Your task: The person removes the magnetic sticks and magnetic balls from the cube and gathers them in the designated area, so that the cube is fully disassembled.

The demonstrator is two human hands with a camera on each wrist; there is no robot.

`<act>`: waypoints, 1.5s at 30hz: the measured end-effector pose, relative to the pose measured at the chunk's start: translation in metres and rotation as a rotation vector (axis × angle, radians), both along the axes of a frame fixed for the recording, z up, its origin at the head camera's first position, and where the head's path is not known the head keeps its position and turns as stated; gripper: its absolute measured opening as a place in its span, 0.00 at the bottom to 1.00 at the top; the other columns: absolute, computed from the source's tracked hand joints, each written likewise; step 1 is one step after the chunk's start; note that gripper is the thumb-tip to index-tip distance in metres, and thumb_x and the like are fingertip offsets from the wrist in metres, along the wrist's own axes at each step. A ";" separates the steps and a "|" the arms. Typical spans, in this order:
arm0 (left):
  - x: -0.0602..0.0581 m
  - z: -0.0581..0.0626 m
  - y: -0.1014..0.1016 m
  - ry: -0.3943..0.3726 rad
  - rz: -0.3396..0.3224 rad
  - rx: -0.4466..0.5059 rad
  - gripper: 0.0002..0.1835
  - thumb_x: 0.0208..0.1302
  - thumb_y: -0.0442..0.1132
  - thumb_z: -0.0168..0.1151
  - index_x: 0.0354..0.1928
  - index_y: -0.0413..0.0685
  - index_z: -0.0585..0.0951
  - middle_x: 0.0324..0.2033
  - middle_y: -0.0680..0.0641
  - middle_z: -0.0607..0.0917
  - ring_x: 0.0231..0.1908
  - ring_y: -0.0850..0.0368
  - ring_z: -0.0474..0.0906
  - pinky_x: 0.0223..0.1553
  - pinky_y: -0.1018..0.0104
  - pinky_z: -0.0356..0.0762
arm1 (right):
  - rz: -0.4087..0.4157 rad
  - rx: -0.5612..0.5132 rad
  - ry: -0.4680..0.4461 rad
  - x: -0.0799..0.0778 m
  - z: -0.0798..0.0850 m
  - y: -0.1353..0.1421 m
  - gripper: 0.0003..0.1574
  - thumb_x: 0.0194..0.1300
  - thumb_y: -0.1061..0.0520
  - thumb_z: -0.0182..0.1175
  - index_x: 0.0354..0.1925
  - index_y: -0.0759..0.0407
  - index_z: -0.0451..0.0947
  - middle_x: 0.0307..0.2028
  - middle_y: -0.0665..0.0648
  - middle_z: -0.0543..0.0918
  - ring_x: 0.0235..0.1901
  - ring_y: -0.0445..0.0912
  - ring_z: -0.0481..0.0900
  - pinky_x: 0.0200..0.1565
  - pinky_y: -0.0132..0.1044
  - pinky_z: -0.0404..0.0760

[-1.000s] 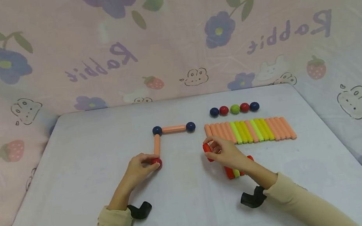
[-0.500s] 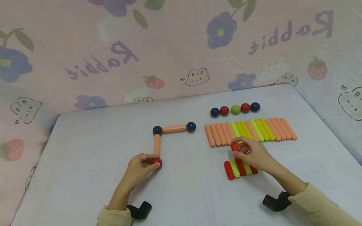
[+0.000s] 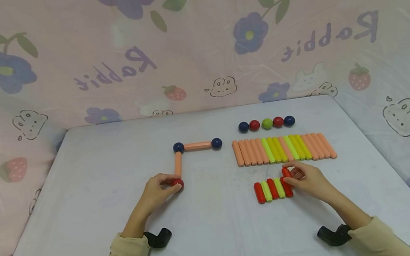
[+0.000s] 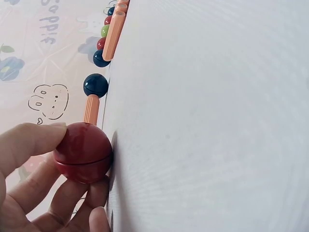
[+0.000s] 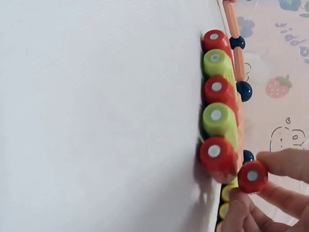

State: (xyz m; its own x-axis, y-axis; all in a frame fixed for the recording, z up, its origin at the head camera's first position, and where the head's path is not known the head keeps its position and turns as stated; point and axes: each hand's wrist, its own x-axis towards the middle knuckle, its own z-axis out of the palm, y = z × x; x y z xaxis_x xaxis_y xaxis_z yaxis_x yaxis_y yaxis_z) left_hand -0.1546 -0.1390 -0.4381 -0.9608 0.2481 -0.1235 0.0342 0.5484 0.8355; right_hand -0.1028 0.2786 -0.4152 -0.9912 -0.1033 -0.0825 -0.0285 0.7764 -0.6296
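My left hand (image 3: 157, 193) pinches a glossy red ball (image 4: 84, 152) between thumb and fingers. The ball sits at the near end of a peach stick (image 3: 178, 164); a dark blue ball (image 3: 178, 147) joins that stick to a second peach stick (image 3: 197, 146), which ends in another dark blue ball (image 3: 216, 143). My right hand (image 3: 310, 179) pinches a short red magnetic stick (image 5: 253, 177) with a metal disc in its end. It is at the right end of a row of short red and green sticks (image 3: 273, 189), close beside the last red one.
Behind the right hand lies a row of longer peach, yellow and green sticks (image 3: 284, 148). Farther back is a line of blue, red and green balls (image 3: 266, 123). All rest on a white-covered table (image 3: 223, 241) with a printed cloth (image 3: 190, 36) behind it.
The right hand has carried the short red stick rightward, from the middle of the table to the right end of the short-stick row. The left hand stays on the red ball.
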 end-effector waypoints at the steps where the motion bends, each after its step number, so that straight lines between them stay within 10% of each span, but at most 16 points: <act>1: 0.000 0.000 0.000 -0.002 0.001 0.002 0.17 0.61 0.38 0.66 0.50 0.39 0.83 0.44 0.38 0.84 0.48 0.46 0.79 0.51 0.56 0.78 | 0.001 0.004 -0.001 0.001 -0.001 0.002 0.24 0.60 0.59 0.65 0.53 0.65 0.74 0.33 0.60 0.81 0.31 0.42 0.75 0.29 0.26 0.75; 20: -0.001 -0.004 -0.001 0.022 -0.011 0.000 0.18 0.61 0.39 0.67 0.51 0.39 0.82 0.45 0.39 0.84 0.48 0.47 0.79 0.54 0.52 0.78 | 0.042 0.044 -0.121 0.004 -0.003 0.010 0.25 0.62 0.57 0.64 0.55 0.66 0.74 0.31 0.58 0.81 0.29 0.43 0.73 0.28 0.26 0.73; 31: -0.004 0.001 -0.007 0.009 -0.118 -0.021 0.18 0.66 0.40 0.61 0.55 0.41 0.80 0.49 0.39 0.82 0.52 0.45 0.78 0.57 0.51 0.77 | -0.006 0.089 0.047 0.003 0.016 0.000 0.25 0.60 0.58 0.65 0.54 0.69 0.75 0.32 0.58 0.80 0.32 0.45 0.75 0.27 0.25 0.73; 45: -0.043 0.012 -0.016 -0.061 -0.069 -0.008 0.22 0.70 0.43 0.56 0.62 0.40 0.74 0.58 0.35 0.78 0.56 0.41 0.77 0.51 0.57 0.78 | 0.229 -0.174 0.081 -0.005 0.000 -0.084 0.16 0.61 0.61 0.65 0.46 0.68 0.79 0.28 0.56 0.82 0.27 0.34 0.74 0.32 0.24 0.78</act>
